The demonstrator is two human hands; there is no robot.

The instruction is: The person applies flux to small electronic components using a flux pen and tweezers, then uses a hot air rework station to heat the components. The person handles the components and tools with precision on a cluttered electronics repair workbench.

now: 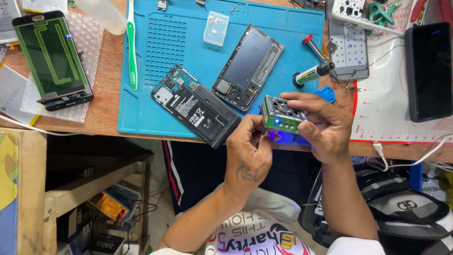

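Note:
Both my hands hold a small green box-shaped device with a round fan grille on top (282, 113), over the near edge of the blue work mat (155, 113). My right hand (323, 125) wraps its right side from above. My left hand (249, 150) pinches its left end, where a blue light glows underneath. Just left of my hands lies an opened phone with its battery showing (196, 106). Beside it, tilted, rests a phone mid-frame with a dark panel (247, 67).
A detached green-backed screen (52, 59) lies on bubble wrap at the left. A white-and-green tool (132, 47), a small clear box (216, 28), a glue tube (311, 73) and a dark phone (430, 71) lie around. Shelves with a yellow meter (109, 205) stand below left.

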